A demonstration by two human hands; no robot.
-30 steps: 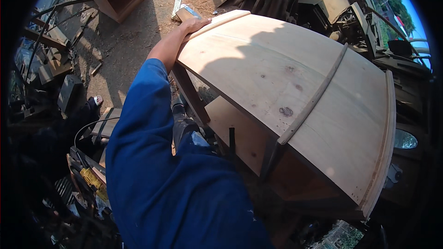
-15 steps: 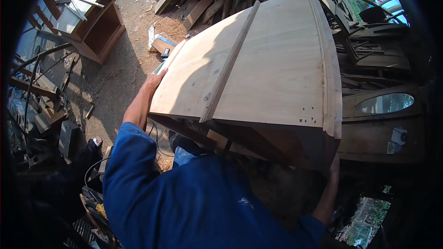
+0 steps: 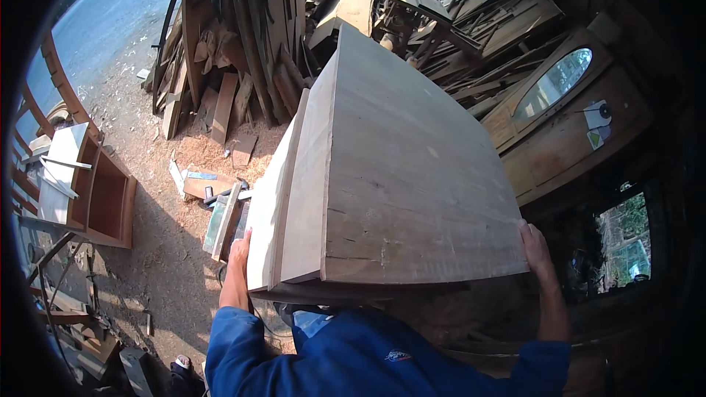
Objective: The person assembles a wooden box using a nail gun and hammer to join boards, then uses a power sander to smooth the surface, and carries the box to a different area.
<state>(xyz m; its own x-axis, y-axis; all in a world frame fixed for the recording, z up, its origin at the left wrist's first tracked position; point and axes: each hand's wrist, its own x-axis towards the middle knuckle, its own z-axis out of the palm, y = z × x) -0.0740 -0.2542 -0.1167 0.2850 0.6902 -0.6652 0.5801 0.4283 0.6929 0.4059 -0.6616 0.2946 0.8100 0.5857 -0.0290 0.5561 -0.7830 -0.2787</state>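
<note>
A large box-like wooden cabinet [image 3: 419, 176] of pale unpainted boards fills the middle, tilted in front of my body. Its broad plain panel faces up toward me, and at its left a sunlit side with strips along the edge shows. My left hand [image 3: 239, 256] is closed on the cabinet's lower left edge, its fingertips partly hidden. At the opposite edge my right hand [image 3: 537, 250] grips the panel's right corner, fingers bent over the rim. The cabinet's underside is in shadow and mostly hidden.
A small open cabinet [image 3: 110, 198] with loose sticks on top stands at the left. Tall boards and scrap wood [image 3: 243, 44] lean beyond. A wooden panel with an oval glass [image 3: 555, 84] lies at the right. Wood shavings and a strip of wood [image 3: 226, 222] lie near my left hand.
The cabinet has rolled over to the left, bringing a different broad panel up. My right hand has risen from below to the right edge; my left hand still grips the left side. The view has turned right.
</note>
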